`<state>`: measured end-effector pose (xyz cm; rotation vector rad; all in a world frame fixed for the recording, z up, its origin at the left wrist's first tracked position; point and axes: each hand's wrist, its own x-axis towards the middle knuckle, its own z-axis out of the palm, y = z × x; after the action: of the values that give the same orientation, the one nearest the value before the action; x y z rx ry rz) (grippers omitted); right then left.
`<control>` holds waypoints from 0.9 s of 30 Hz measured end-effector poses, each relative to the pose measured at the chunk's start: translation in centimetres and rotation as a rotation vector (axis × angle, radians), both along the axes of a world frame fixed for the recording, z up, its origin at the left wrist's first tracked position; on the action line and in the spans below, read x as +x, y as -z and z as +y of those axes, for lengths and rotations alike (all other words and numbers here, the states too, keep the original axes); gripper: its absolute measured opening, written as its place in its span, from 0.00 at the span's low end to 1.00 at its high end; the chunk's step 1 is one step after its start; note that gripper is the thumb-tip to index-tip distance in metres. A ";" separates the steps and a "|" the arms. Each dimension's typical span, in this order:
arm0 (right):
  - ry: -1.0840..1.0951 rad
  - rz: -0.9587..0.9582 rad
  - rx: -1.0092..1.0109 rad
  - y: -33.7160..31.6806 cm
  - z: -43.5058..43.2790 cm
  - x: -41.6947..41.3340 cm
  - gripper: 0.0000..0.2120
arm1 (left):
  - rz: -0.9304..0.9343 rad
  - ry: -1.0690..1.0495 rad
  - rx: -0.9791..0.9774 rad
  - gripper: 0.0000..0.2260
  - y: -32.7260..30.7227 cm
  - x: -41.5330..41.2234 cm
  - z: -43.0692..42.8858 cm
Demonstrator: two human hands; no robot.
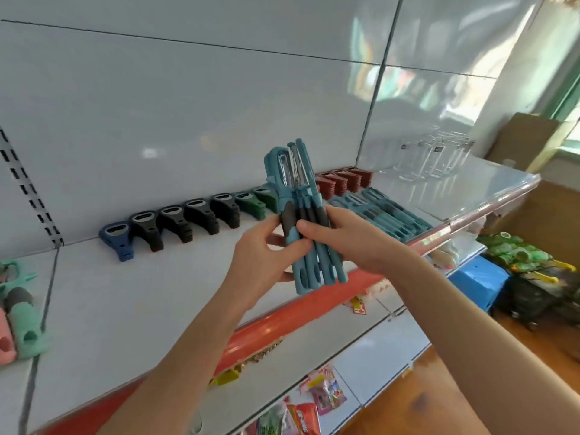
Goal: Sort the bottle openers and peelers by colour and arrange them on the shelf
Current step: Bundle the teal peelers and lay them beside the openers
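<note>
- Head view: my left hand (266, 249) and right hand (342, 243) both curl round a bunch of blue peelers (303, 199), blades up, above the shelf (125, 293).
- The blue pile (386, 215) lies just beyond my right hand. I'd square the handles first, then lay the bunch alongside it.

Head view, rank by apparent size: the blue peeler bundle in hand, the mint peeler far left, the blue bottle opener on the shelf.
1. blue peeler bundle, largest, but held nearer the camera.
2. mint peeler, lying at the frame edge.
3. blue bottle opener, clearly smallest.
</note>
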<state>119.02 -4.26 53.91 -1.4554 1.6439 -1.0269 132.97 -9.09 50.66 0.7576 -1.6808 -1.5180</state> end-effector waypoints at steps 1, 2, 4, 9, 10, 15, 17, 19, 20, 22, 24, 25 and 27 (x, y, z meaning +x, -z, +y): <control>0.015 -0.003 0.023 -0.2 0.5 -1.9 0.06 | 0.003 0.014 0.011 0.16 0.0 -2.0 0.4; 0.028 -0.003 0.045 -0.3 1.1 -3.8 0.06 | 0.008 0.031 0.021 0.15 0.0 -4.0 0.8; 0.049 0.009 0.070 -0.8 2.2 -7.8 0.05 | 0.026 0.064 0.053 0.14 -0.1 -8.2 1.6; 0.097 -0.034 0.120 -1.1 3.1 -16.6 0.06 | 0.068 0.092 0.139 0.10 -0.2 -17.3 2.9; 0.094 -0.033 0.135 -1.1 3.0 -17.9 0.06 | 0.072 0.081 0.151 0.09 -0.2 -18.7 2.9; 0.069 -0.037 0.222 -0.6 1.0 -22.7 0.09 | 0.063 0.032 0.230 0.09 0.2 -23.1 2.0; 0.063 -0.025 0.259 -0.3 -0.3 -24.1 0.13 | 0.056 0.014 0.260 0.09 0.6 -24.3 1.1; 0.062 0.007 0.284 -0.2 -1.2 -24.7 0.13 | 0.033 -0.001 0.281 0.09 1.0 -25.0 0.3; 0.063 0.026 0.299 -0.1 -1.8 -25.1 0.13 | 0.014 -0.011 0.286 0.10 1.3 -25.4 -0.2; 0.060 0.050 0.319 0.4 -2.9 -25.7 0.12 | -0.025 -0.025 0.281 0.09 1.7 -25.9 -1.1; 0.045 0.061 0.336 0.8 -3.8 -26.3 0.11 | -0.060 -0.040 0.271 0.07 2.1 -26.5 -1.8; 0.039 0.060 0.345 1.0 -4.1 -26.6 0.11 | -0.084 -0.048 0.258 0.06 2.2 -26.7 -2.1; 0.027 0.061 0.364 1.3 -4.8 -27.0 0.11 | -0.137 -0.073 0.230 0.06 2.4 -27.1 -2.6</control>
<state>91.99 -9.08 52.61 -1.2333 1.7883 -0.6570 105.91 -11.74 48.29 1.0546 -1.5731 -1.6576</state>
